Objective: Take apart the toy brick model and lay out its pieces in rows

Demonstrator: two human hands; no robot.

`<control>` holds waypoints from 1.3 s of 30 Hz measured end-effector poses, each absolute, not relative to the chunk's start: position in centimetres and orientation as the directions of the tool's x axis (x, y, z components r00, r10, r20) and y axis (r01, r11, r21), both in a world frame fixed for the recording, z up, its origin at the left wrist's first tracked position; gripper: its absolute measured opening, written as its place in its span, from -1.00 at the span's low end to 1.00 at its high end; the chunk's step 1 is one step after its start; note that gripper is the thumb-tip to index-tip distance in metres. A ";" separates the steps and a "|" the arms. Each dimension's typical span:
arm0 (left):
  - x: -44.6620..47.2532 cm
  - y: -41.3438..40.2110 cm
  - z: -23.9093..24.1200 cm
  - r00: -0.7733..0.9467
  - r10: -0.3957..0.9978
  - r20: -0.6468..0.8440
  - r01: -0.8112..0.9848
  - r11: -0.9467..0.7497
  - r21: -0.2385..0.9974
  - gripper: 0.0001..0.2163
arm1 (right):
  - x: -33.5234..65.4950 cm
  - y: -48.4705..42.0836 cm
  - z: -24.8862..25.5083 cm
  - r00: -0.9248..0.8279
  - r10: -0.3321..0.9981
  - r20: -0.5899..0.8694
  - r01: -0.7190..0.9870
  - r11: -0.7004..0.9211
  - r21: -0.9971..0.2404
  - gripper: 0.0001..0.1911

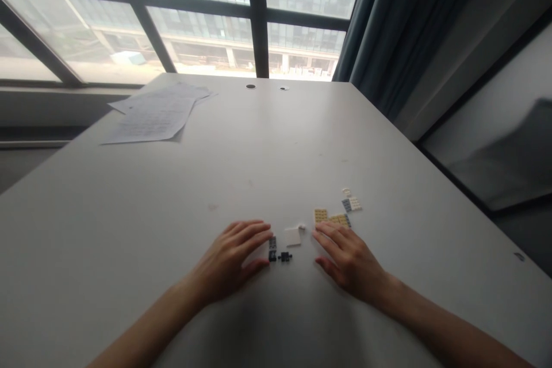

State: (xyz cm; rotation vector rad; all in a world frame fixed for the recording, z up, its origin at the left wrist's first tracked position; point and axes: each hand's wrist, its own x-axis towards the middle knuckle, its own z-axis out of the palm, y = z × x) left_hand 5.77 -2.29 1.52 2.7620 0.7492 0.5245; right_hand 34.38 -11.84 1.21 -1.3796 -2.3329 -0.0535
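Observation:
My left hand (pixel 239 256) rests on the table with its fingers stretched out, their tips beside a black studded building plate (pixel 272 242). A small black piece with side pegs (pixel 285 256) lies just right of that plate. Between my hands is a flat white square tile (pixel 293 236), and a tiny whitish piece (pixel 301 227) sits at its upper right corner. My right hand (pixel 347 259) is also spread, its fingertips at a tan studded plate (pixel 321 216). Another tan plate (pixel 338 219) with a grey edge is partly hidden behind its fingers.
Farther right lie a grey and white studded piece (pixel 352 204) and a small white piece (pixel 346 191). Printed papers (pixel 159 118) cover the table's far left. Two round inserts, one dark (pixel 250 87), are set near the back edge. A curtain (pixel 388 23) hangs right of the window.

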 end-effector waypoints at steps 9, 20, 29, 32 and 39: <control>4.8 -4.0 1.3 0.920 0.368 0.137 0.331 -0.914 0.237 -0.32 | 32.0 -10.4 1.0 -0.388 0.823 0.416 0.856 0.489 -0.169 -0.65; 5.3 -2.6 1.4 0.912 0.392 0.121 0.351 -0.898 0.264 -0.43 | 31.9 -9.0 -0.2 -0.394 0.828 0.398 0.864 0.482 -0.147 -0.72; 5.8 -2.5 1.5 0.910 0.395 0.123 0.358 -0.901 0.245 -0.45 | 31.4 -7.9 0.1 -0.360 0.850 0.385 0.884 0.443 -0.150 -0.83; 5.5 -2.4 1.1 0.912 0.390 0.124 0.355 -0.905 0.233 -0.45 | 32.0 -8.5 0.9 -0.342 0.828 0.444 0.869 0.458 -0.186 -0.83; 5.1 -2.0 -0.1 0.932 0.344 0.114 0.329 -0.935 0.132 -0.43 | 41.3 -10.6 1.4 -0.133 0.810 0.571 0.917 0.319 -0.238 -0.85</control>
